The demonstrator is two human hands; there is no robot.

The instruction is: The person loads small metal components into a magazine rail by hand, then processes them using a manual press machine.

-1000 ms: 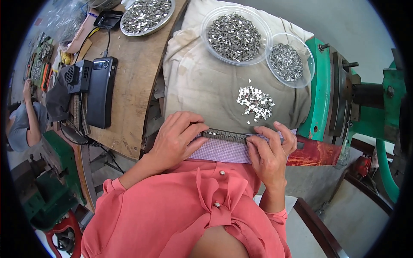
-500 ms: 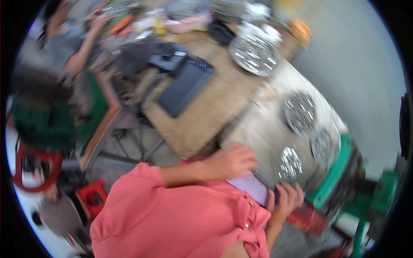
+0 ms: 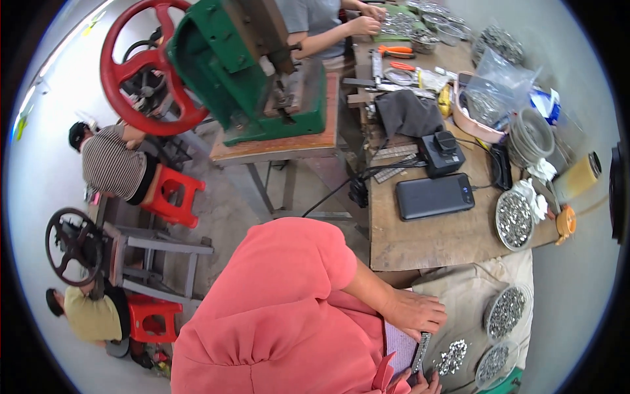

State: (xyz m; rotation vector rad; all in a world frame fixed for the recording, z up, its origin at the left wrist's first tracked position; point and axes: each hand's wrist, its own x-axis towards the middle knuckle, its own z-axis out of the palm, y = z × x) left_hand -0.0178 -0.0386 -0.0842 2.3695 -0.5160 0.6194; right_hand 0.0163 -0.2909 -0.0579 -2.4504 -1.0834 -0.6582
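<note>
A narrow grey metal strip (image 3: 421, 353) with small shiny bits in rows lies slantwise over a lilac ribbed cloth (image 3: 399, 348) by my lap. My left hand (image 3: 413, 311) reaches across with bent fingers closed at the strip's upper end. My right hand (image 3: 425, 385), partly cut off by the lower edge, has its fingers closed about the strip's lower end; my pink sleeve and the frame hide part of that grip. Just right of the strip is a loose heap of small shiny metal pieces (image 3: 453, 357) on a pale cloth-covered surface (image 3: 453, 292).
Two bowls of metal pieces (image 3: 505, 312) (image 3: 493, 365) stand at right. On the wooden table (image 3: 407, 246) lie a black power bank (image 3: 434, 196), a black boxy device (image 3: 441, 155) and another bowl (image 3: 514, 220). A green press (image 3: 262, 79) with a red wheel stands ahead; a co-worker's hands (image 3: 364, 25) are beyond.
The view has swung left, so the table, bowls and my hands appear farther right and my hands lower. The green press has come into full view. Both hands stay at the strip.
</note>
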